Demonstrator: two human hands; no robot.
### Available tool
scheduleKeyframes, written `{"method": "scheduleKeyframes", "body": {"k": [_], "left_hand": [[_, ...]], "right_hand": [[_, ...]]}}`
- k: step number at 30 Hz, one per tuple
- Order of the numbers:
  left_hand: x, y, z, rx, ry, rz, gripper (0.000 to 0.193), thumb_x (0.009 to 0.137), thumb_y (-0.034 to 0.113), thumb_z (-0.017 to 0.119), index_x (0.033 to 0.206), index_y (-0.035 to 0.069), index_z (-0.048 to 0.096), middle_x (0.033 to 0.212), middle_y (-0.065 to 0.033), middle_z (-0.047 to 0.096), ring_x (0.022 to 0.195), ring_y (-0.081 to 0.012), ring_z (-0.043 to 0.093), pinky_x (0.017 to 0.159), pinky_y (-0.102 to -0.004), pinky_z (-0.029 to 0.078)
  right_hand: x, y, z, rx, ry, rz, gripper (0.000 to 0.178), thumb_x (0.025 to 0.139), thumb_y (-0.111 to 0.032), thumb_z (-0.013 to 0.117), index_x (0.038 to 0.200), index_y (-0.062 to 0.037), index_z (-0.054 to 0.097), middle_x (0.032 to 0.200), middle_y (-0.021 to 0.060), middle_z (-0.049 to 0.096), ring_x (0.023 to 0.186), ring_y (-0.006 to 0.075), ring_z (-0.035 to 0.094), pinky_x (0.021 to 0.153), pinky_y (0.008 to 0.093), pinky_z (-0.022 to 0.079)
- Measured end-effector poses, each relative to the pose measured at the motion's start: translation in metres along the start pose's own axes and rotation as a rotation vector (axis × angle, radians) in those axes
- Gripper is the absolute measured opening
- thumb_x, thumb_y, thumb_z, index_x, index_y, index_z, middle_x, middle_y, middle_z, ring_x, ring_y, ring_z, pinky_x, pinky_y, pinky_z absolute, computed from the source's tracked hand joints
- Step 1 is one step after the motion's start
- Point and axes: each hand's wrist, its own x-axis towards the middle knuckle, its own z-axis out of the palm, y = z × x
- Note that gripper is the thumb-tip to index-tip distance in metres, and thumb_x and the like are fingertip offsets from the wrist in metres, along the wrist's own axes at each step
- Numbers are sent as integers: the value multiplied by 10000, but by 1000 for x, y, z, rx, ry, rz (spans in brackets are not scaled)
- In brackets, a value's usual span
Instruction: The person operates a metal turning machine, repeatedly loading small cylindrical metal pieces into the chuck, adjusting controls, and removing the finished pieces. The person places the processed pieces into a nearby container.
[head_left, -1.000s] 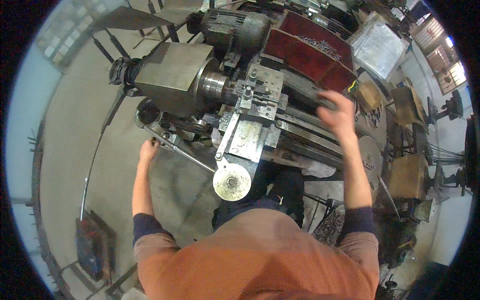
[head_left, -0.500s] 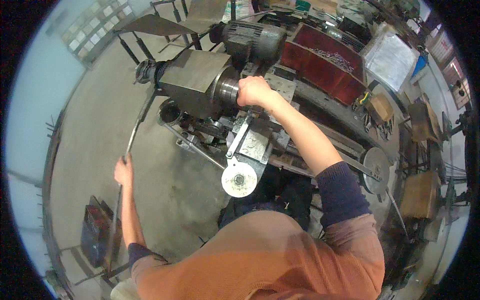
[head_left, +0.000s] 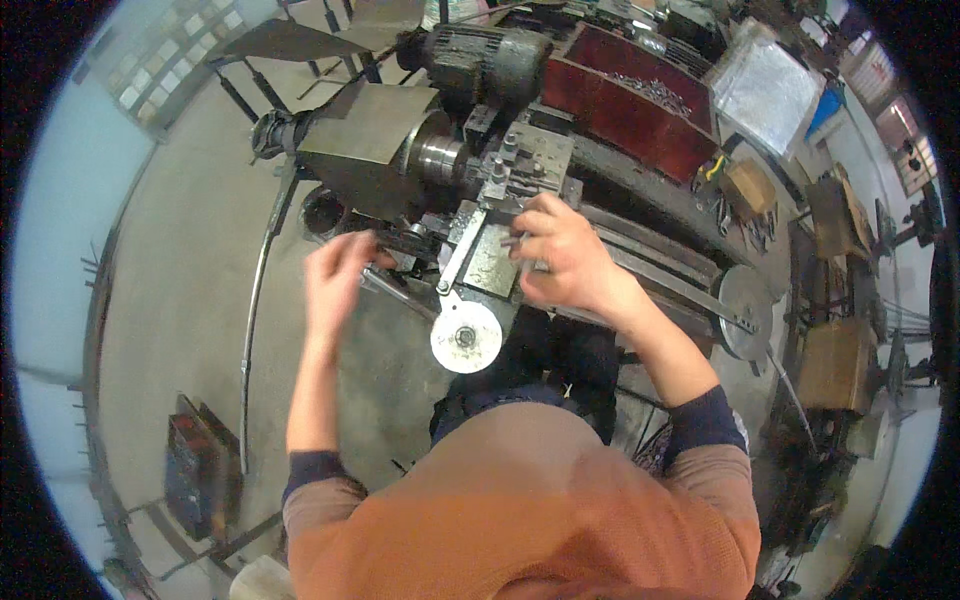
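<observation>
**Left hand (head_left: 338, 282) and right hand (head_left: 568, 252) raised at the lathe (head_left: 545, 155)**

On my feed both forearms reach up from the lower edge. The left hand, blurred, bends rightward left of centre, near the slanted metal bar (head_left: 402, 292); I can't tell whether it grips anything. The right hand hangs just right of centre with fingers curled over the cross slide (head_left: 490, 262); something small and dark shows at its fingertips, but I can't confirm a pinch.

The tool post (head_left: 508, 150) stands above both hands, upper centre, and the pale round disc (head_left: 466, 337) sits below and between them. Upper right, I see a dark-red bin (head_left: 620, 122) holding many small metal pieces (head_left: 655, 95).
</observation>
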Motion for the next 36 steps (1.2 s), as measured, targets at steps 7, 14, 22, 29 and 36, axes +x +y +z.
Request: {"method": "scheduleKeyframes", "body": {"k": [7,14,22,29,36], "left_hand": [[-9,19,120,-367,-750,78,269,896,215,530,802,-24,610,649,-33,597,642,-80,548,579,-231,441],[-27,21,147,-681,-730,-171,240,879,183,542,900,-49,596,779,-95,624,692,-151,599,669,-268,483],[-31,24,158,-861,-815,-404,247,880,198,523,916,-40,575,757,-127,620,682,-217,619,667,-308,496],[-29,15,168,-897,-838,-465,263,881,229,519,890,-28,574,667,-125,599,633,-219,610,640,-317,501],[-29,11,167,-939,-812,-472,264,877,228,523,902,-30,571,671,-115,592,619,-198,596,637,-311,495]], "right_hand": [[-31,-34,-34,-52,64,109,188,449,-132,637,605,-41,584,828,108,504,823,299,467,704,367,435],[-52,-30,-45,173,230,154,178,476,-42,610,651,-66,588,837,106,508,790,302,486,646,371,427],[-72,-22,-31,340,337,280,275,490,-16,626,761,-57,650,850,117,534,777,282,537,671,342,439],[-91,-10,-20,800,288,512,287,628,-94,586,879,23,660,1020,151,529,887,215,568,776,300,470],[-86,-9,-17,933,345,530,367,688,-290,667,887,19,664,971,140,558,892,224,560,764,311,458]]}}
